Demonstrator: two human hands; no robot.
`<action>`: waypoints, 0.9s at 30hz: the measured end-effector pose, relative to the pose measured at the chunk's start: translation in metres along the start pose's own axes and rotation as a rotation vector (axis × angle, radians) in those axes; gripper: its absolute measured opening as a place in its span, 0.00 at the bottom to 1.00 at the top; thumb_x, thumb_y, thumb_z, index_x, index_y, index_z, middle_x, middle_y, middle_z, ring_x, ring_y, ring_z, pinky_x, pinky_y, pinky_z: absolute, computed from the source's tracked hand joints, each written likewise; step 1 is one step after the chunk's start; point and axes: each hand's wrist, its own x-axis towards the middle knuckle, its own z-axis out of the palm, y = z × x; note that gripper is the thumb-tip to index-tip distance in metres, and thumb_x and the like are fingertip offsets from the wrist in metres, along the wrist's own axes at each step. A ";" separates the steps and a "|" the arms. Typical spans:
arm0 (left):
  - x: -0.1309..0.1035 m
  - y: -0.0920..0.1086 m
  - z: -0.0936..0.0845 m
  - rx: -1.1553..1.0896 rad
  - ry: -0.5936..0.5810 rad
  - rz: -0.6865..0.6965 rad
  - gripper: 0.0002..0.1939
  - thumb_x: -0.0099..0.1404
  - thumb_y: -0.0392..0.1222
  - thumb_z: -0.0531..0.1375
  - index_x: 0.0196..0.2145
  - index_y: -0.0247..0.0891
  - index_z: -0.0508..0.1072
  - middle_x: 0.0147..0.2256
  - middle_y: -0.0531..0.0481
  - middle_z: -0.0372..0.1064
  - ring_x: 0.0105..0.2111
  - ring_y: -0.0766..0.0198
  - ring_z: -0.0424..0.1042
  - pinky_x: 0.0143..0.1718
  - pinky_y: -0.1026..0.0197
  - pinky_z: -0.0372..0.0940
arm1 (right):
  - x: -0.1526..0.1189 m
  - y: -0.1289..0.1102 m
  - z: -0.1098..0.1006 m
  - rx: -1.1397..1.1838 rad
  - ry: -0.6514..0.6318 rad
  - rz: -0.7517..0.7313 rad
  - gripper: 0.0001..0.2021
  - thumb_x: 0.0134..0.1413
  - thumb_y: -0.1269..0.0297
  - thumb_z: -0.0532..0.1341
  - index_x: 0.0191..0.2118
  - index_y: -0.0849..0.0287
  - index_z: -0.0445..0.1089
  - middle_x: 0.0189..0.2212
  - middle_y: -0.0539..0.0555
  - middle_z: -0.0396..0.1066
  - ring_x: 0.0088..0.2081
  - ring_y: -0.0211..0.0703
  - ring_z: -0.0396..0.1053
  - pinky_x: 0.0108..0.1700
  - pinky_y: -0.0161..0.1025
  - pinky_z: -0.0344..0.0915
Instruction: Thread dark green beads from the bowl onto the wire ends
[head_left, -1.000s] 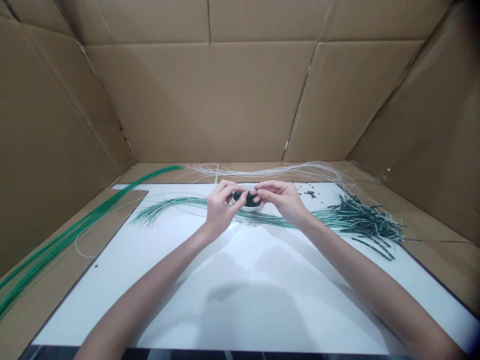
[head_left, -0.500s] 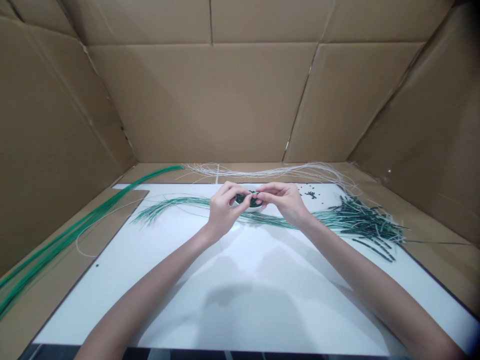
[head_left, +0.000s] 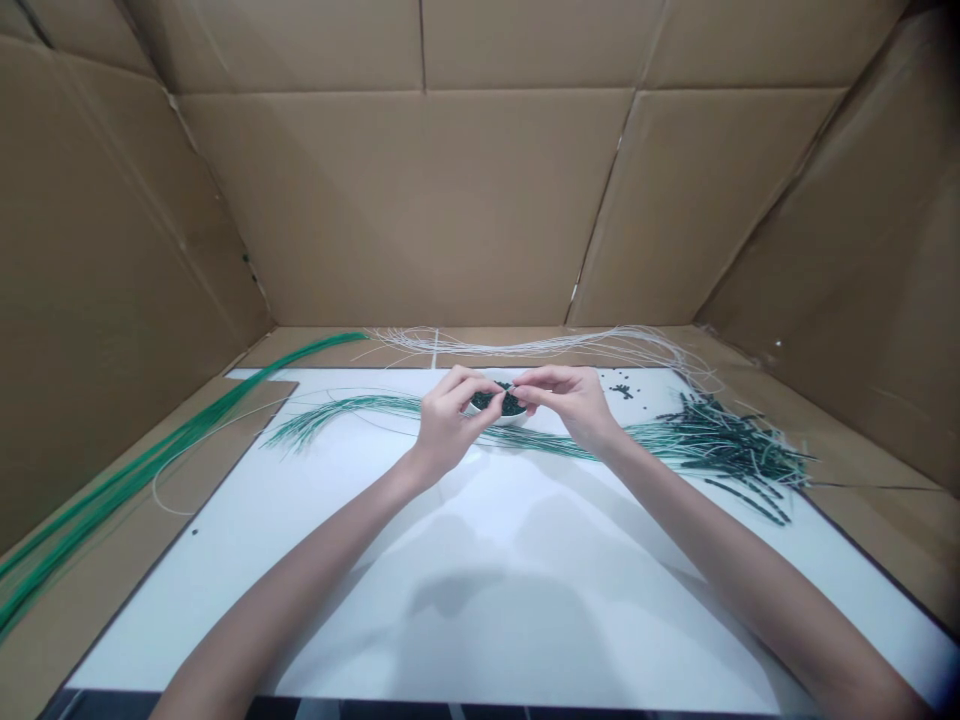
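Note:
Above a small white bowl (head_left: 517,420) of dark green beads (head_left: 504,404), my two hands meet at the fingertips. My left hand (head_left: 451,415) is closed in a pinch, thumb against fingers. My right hand (head_left: 574,402) pinches just beside it, its fingertips nearly touching the left ones. Whatever lies between the fingertips is too small to make out. Under the hands and bowl runs a bundle of thin green wires (head_left: 547,440). At its right end the wires carry a dense cluster of dark beaded strands (head_left: 739,440).
Loose dark beads (head_left: 621,390) are scattered right of the bowl. Several short beaded strands (head_left: 750,498) lie at the board's right. White wires (head_left: 540,348) stretch along the back, and a green wire bundle (head_left: 172,440) lies left. Cardboard walls (head_left: 450,200) surround the white board (head_left: 315,600).
The hands stay over the bowl in almost the same place. Only their fingertips have shifted slightly.

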 end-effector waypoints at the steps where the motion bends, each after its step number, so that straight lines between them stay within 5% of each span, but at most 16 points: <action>1: 0.000 0.000 0.000 0.005 -0.005 0.007 0.01 0.56 0.33 0.59 0.28 0.35 0.71 0.26 0.52 0.65 0.25 0.73 0.62 0.23 0.70 0.57 | 0.000 0.000 0.000 -0.018 0.001 -0.009 0.06 0.33 0.66 0.68 0.25 0.59 0.75 0.22 0.50 0.72 0.23 0.34 0.66 0.22 0.31 0.66; 27: 0.000 0.000 -0.001 -0.005 -0.008 0.028 0.03 0.57 0.34 0.58 0.30 0.37 0.72 0.28 0.51 0.67 0.27 0.71 0.64 0.26 0.69 0.59 | -0.002 -0.004 0.002 -0.021 -0.013 0.009 0.07 0.33 0.65 0.68 0.26 0.58 0.75 0.23 0.51 0.72 0.24 0.35 0.66 0.22 0.33 0.67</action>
